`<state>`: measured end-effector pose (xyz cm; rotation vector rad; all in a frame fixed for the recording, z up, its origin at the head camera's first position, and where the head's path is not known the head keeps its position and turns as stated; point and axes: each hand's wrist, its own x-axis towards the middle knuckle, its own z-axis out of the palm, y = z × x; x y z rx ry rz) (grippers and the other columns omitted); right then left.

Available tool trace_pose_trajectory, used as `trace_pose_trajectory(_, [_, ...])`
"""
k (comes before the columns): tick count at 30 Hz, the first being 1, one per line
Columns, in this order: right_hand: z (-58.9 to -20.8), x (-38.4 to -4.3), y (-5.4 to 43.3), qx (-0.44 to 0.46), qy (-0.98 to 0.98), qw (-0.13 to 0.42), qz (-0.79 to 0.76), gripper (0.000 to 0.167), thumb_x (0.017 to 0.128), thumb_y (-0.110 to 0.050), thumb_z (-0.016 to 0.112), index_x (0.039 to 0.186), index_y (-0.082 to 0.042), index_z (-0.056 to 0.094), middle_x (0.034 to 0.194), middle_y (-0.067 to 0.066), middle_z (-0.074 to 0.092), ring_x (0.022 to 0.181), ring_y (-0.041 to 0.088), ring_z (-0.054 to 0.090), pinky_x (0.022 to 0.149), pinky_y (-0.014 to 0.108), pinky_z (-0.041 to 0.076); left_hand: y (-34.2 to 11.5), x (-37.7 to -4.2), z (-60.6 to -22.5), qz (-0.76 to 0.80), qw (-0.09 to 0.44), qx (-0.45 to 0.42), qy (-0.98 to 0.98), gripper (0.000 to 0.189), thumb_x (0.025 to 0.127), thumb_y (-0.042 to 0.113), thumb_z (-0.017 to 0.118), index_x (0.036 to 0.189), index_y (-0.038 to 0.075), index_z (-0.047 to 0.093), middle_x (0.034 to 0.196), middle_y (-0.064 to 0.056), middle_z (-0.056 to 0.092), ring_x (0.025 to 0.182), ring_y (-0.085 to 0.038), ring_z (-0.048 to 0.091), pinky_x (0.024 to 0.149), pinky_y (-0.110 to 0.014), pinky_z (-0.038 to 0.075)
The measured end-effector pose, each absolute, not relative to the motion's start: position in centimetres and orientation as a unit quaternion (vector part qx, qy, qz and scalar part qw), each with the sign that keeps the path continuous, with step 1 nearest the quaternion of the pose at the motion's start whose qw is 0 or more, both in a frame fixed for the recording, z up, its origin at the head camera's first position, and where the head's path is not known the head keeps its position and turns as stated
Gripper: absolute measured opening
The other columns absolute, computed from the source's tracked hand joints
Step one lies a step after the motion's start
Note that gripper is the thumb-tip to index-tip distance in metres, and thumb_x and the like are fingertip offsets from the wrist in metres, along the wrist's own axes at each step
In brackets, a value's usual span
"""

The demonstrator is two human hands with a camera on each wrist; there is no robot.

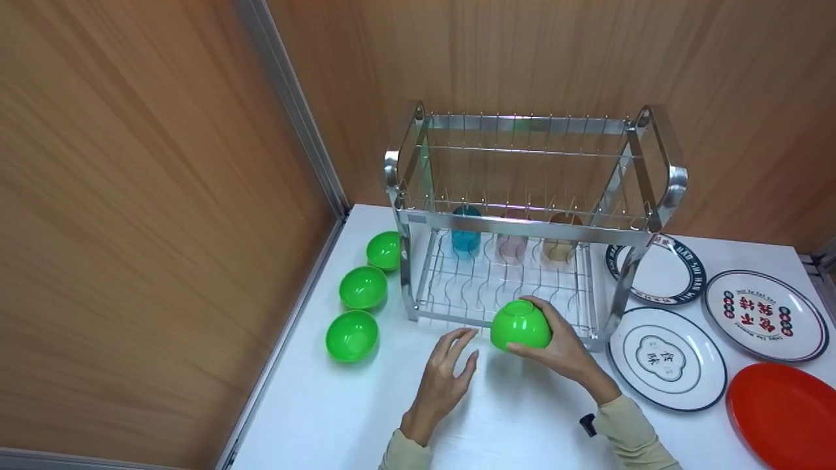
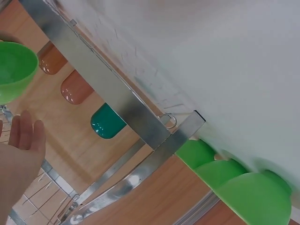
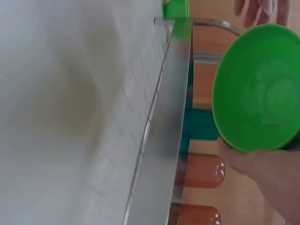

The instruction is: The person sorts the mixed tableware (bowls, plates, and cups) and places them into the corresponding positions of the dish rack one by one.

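A green bowl (image 1: 520, 326) is tipped bottom-up in the head view, held by my right hand (image 1: 560, 346) with the thumb and fingers on opposite sides. The right wrist view looks into the same bowl (image 3: 262, 89), which has nothing inside. Just left of it, my left hand (image 1: 447, 378) is raised with loosely bent fingers, apart from the bowl and holding nothing. Behind both hands stands a two-tier metal dish rack (image 1: 522, 225). On its lower tier are a blue cup (image 1: 466, 234), a pink cup (image 1: 512, 247) and a brown cup (image 1: 560, 247).
Three green bowls, the nearest bowl (image 1: 352, 335) among them, stand in a row left of the rack. Right of it lie several plates, including a white patterned plate (image 1: 692, 385) and a red plate (image 1: 784, 411). Wooden panels (image 1: 163, 196) bound the white table at left and back.
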<state>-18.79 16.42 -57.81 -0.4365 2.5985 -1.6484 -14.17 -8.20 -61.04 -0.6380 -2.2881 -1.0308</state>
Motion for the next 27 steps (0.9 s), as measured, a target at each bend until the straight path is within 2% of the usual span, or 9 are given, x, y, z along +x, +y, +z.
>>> trace_pose_trajectory(8, [-57.6, -20.4, 19.1, -0.161, 0.862, -0.047, -0.479, 0.096, 0.074, -0.034, 0.094, 0.151, -0.014, 0.041, 0.146, 0.015, 0.047, 0.127, 0.037, 0.051, 0.099, 0.066, 0.048, -9.8, -14.2, -61.8, -0.389, 0.284, -0.129, -0.867, 0.038, 0.094, 0.005, 0.074, 0.131, 0.007, 0.066, 0.123, -0.007, 0.063, 0.115, -0.022, 0.062, 0.098, -0.036, 0.054])
trace_pose_trajectory(17, [-57.6, -22.0, 20.8, -0.212, 0.895, -0.128, -0.371, 0.103, 0.066, -0.027, 0.099, 0.149, -0.006, 0.043, 0.147, 0.021, 0.045, 0.134, 0.040, 0.039, 0.102, 0.067, 0.046, -11.8, -14.6, -62.6, -0.381, 0.339, 0.015, -0.860, 0.031, 0.090, 0.002, 0.075, 0.121, 0.000, 0.068, 0.112, -0.013, 0.066, 0.106, -0.029, 0.063, 0.091, -0.044, 0.055])
trace_pose_trajectory(22, [-57.6, -22.3, 21.3, -0.208, 0.914, -0.138, -0.321, 0.103, 0.064, -0.023, 0.100, 0.148, -0.004, 0.043, 0.148, 0.023, 0.043, 0.136, 0.046, 0.035, 0.102, 0.072, 0.042, -12.7, -14.7, -63.0, -0.389, 0.354, 0.104, -0.844, 0.031, 0.092, 0.003, 0.074, 0.121, -0.001, 0.065, 0.113, -0.015, 0.066, 0.107, -0.032, 0.061, 0.092, -0.048, 0.053])
trace_pose_trajectory(27, [-57.7, -22.6, 21.6, -0.201, 0.925, -0.140, -0.289, 0.101, 0.064, -0.022, 0.100, 0.147, -0.003, 0.046, 0.148, 0.023, 0.042, 0.136, 0.048, 0.035, 0.103, 0.073, 0.041, -13.5, -15.0, -63.2, -0.402, 0.357, 0.162, -0.828, 0.034, 0.094, 0.006, 0.072, 0.125, -0.003, 0.061, 0.118, -0.020, 0.061, 0.115, -0.038, 0.057, 0.099, -0.053, 0.048])
